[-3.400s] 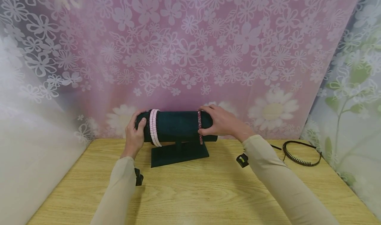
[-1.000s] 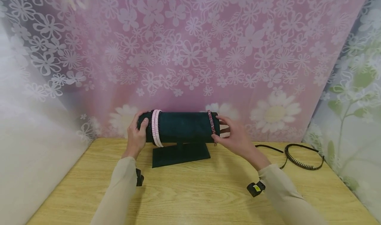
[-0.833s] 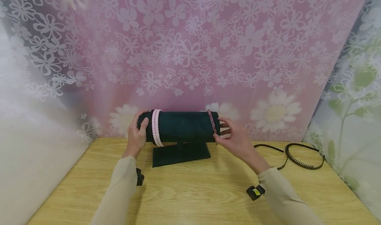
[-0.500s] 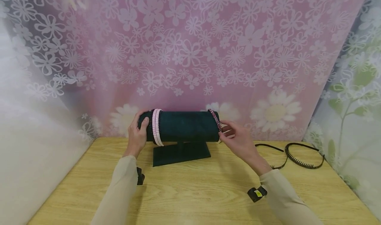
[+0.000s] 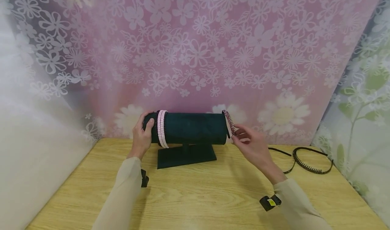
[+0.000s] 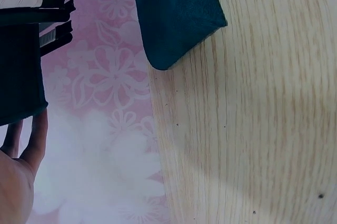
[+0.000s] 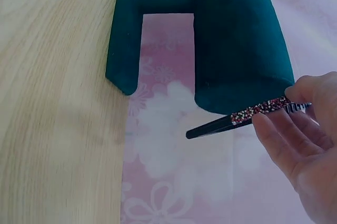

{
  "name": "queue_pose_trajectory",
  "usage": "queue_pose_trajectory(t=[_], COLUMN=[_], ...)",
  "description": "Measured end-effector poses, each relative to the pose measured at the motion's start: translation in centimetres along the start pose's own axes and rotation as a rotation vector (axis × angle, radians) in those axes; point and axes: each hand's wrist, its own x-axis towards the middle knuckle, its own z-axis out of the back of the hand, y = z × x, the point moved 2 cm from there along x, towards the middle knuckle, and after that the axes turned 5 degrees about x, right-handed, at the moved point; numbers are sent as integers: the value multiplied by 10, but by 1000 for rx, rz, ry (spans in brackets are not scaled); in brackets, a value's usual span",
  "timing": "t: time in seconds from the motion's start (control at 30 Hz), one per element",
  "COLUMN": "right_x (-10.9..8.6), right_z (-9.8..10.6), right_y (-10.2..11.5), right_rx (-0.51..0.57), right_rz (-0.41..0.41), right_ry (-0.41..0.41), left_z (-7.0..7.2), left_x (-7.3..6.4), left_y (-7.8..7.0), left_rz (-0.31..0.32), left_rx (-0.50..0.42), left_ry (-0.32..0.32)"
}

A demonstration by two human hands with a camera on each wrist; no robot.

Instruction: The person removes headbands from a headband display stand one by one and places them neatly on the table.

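Observation:
A dark green velvet headband stand [image 5: 195, 128] has a horizontal roll above a flat base. My left hand [image 5: 141, 137] grips the roll's left end, thumb in front. Beside that thumb, pale pink and white headbands [image 5: 161, 128] and a black toothed one circle the roll. At the other end, my right hand [image 5: 252, 149] pinches a glittery pink headband [image 5: 230, 121]. It is off the roll's end face, tilted, with its teeth showing. In the right wrist view, the thumb and fingers of the right hand [image 7: 310, 140] hold the headband's glittery band [image 7: 258, 111]; one dark tip sticks out.
A black toothed headband [image 5: 312, 169] lies on the wooden table [image 5: 195, 196] at right. Next to it is another dark headband [image 5: 280, 151], partly behind the right forearm. A pink flowered curtain [image 5: 195, 61] hangs right behind the stand.
The right hand has drawn the glittery headband rightward along the roll and off its end, tilting it. The left hand keeps its grip on the left end.

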Motion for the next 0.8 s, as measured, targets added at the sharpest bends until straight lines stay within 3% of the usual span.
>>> queue_pose_trajectory(t=[0.2,0.43,0.6,0.8], right_x=[-14,-28,-35,-49], right_z=[9,17,22,22], right_y=[-7,-16,-22,-29], right_rx=[-25,-68,-114,-174], right_rz=[100,119,128,149], right_ry=[-63,-86,-57,0], left_z=[-2,-4,-2,0], left_x=[-2,7,10,4], left_y=[2,-2,-3,1], left_rz=[-6,-32,-36,-13], left_rx=[-18,-20,-15,-12], left_ry=[4,6,-3,-11])
